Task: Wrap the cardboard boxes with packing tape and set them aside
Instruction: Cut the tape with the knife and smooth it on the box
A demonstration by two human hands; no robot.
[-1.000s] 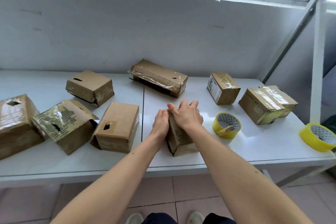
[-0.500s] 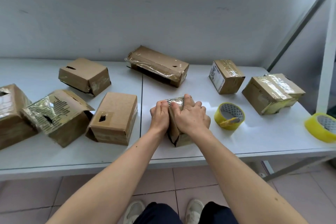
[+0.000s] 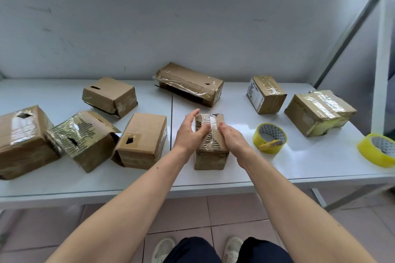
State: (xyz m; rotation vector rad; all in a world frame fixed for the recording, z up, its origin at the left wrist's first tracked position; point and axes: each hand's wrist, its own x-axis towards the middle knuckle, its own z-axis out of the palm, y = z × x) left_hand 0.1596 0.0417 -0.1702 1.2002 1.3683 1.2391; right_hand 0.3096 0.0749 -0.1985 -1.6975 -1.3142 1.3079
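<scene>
A small cardboard box [image 3: 210, 156] with clear tape over its top sits near the front middle of the white table [image 3: 277, 162]. My left hand [image 3: 189, 132] lies against the box's left side, its thumb pressing on the taped top and its fingers straight. My right hand [image 3: 232, 136] rests along the box's right edge, fingers extended against the tape. A yellow tape roll [image 3: 269, 137] lies flat just right of my right hand. A second yellow roll [image 3: 378, 149] lies at the table's right end.
Several taped cardboard boxes stand around: three at the left [image 3: 23, 141] [image 3: 83, 137] [image 3: 142, 141], one behind them [image 3: 110, 96], a long one at the back middle [image 3: 189, 83], two at the right [image 3: 266, 94] [image 3: 319, 111]. A metal post [image 3: 384, 66] rises at the right.
The box was turned from tilted on its edge to lying flat with the taped face up. Both hands moved from covering it to its two sides.
</scene>
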